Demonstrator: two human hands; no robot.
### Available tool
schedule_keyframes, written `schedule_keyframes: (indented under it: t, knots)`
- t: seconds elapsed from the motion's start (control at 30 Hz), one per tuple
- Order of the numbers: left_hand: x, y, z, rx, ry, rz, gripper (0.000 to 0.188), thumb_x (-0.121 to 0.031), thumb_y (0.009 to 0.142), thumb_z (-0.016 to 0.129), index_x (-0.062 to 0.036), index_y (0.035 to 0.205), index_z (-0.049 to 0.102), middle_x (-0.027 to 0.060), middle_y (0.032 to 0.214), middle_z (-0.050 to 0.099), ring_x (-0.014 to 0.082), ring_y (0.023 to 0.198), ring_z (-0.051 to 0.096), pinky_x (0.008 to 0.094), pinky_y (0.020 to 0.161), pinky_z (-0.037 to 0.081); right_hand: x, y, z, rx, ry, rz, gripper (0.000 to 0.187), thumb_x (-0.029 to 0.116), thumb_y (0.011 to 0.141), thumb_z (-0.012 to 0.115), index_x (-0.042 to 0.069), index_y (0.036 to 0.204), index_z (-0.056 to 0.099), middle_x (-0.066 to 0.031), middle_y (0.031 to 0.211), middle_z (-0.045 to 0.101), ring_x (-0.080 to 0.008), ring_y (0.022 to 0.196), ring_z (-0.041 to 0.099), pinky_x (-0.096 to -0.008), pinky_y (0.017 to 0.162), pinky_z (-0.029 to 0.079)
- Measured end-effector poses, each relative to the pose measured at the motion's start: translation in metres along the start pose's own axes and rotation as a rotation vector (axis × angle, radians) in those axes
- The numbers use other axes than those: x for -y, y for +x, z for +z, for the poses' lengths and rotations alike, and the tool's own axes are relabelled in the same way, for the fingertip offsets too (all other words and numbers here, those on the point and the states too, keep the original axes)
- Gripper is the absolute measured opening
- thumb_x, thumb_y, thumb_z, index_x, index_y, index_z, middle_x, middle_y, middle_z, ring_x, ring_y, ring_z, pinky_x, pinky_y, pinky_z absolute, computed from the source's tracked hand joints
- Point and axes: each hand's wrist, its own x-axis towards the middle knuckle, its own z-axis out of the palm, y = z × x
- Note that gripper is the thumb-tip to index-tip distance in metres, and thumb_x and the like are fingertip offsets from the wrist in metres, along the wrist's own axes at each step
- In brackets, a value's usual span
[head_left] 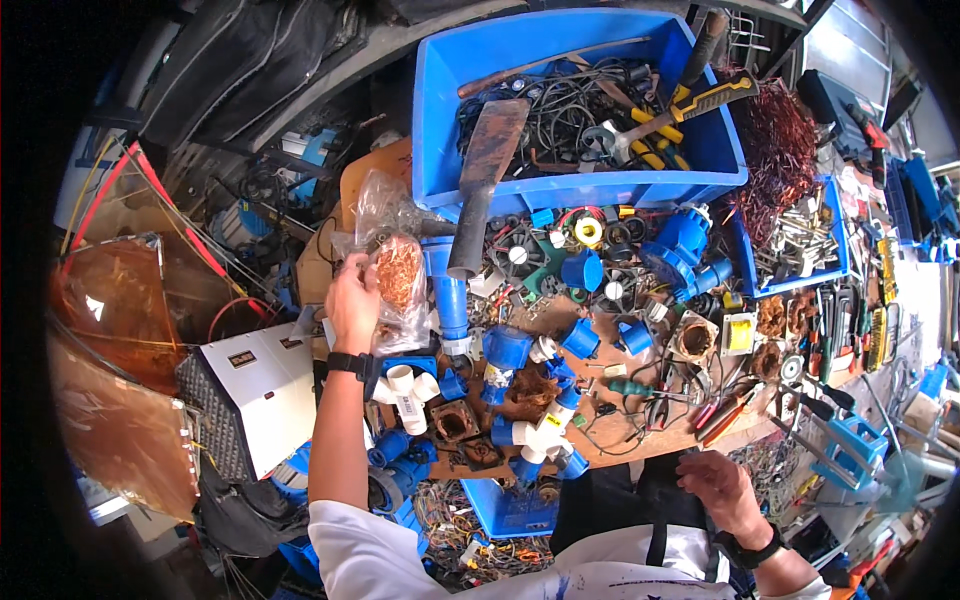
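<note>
At the left side of the workbench, my left hand (352,302) is closed on the edge of a clear plastic bag (378,207) with a reddish-brown, coarse-looking clump (400,272) in it. Just right of the bag stands a blue pipe fitting (448,300). White pipe fittings (408,395) lie below my left wrist. My right hand (722,488) hovers over my lap at the bench's front edge, its fingers loosely bent and apart, with nothing seen in them. Nearest to it on the bench are pliers with red-and-black handles (728,415).
A large blue bin (590,186) of cables and tools stands at the back, with a wide metal scraper (490,160) leaning over its rim. Blue and white fittings (550,430) crowd the bench middle. At right are a blue tray (800,282) and hand tools; a white box (260,385) sits left.
</note>
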Motion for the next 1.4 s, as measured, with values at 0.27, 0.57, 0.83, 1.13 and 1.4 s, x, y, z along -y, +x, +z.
schedule_keyframes:
  t: [0.27,0.57,0.83,1.13,1.4]
  knots:
    - [-0.039,-0.045,0.008,0.058,0.088,0.137,0.043,-0.014,0.090,0.057,0.0039,0.128,0.054,0.0288,0.101,0.067,0.0442,0.084,0.067,0.0515,0.076,0.055,0.001,0.002,0.004,0.020,0.034,-0.004,0.026,0.001,0.091,0.064,-0.004,0.116,0.061,-0.0131,0.103,0.072,-0.0158,0.094,0.069,-0.0279,0.082,0.055]
    - [-0.059,-0.045,0.041,0.397,0.139,0.041,0.065,-0.021,0.082,0.068,0.0134,0.131,0.042,0.0368,0.126,0.054,0.0443,0.112,0.060,0.0483,0.093,0.050,0.000,0.000,0.001,-0.001,0.032,0.017,0.026,0.001,0.091,0.064,-0.004,0.116,0.061,-0.0134,0.103,0.072,-0.0162,0.094,0.070,-0.0278,0.082,0.055]
    - [-0.041,-0.066,0.065,0.052,0.421,0.186,0.069,-0.030,0.079,0.071,0.0053,0.132,0.045,0.0237,0.138,0.046,0.0374,0.123,0.050,0.0480,0.097,0.046,0.001,-0.001,0.002,0.011,0.036,-0.059,0.025,0.002,0.090,0.065,-0.003,0.114,0.061,-0.0120,0.101,0.072,-0.0158,0.092,0.070,-0.0278,0.081,0.055]
    - [-0.046,-0.057,0.059,0.075,0.546,0.278,0.035,-0.027,0.081,0.067,-0.0047,0.108,0.062,0.0128,0.116,0.058,0.0296,0.116,0.054,0.0423,0.089,0.047,0.003,-0.005,-0.006,-0.003,-0.055,-0.108,0.026,0.000,0.090,0.065,-0.003,0.116,0.061,-0.0126,0.102,0.072,-0.0168,0.091,0.070,-0.0285,0.079,0.056]
    - [-0.054,-0.064,0.056,-0.017,0.179,0.268,0.015,-0.020,0.088,0.064,-0.0072,0.095,0.065,0.0144,0.092,0.064,0.0350,0.080,0.066,0.0448,0.071,0.054,-0.007,-0.010,-0.014,-0.015,0.012,-0.050,0.025,0.001,0.091,0.065,-0.003,0.115,0.062,-0.0120,0.102,0.072,-0.0155,0.091,0.069,-0.0285,0.079,0.055]
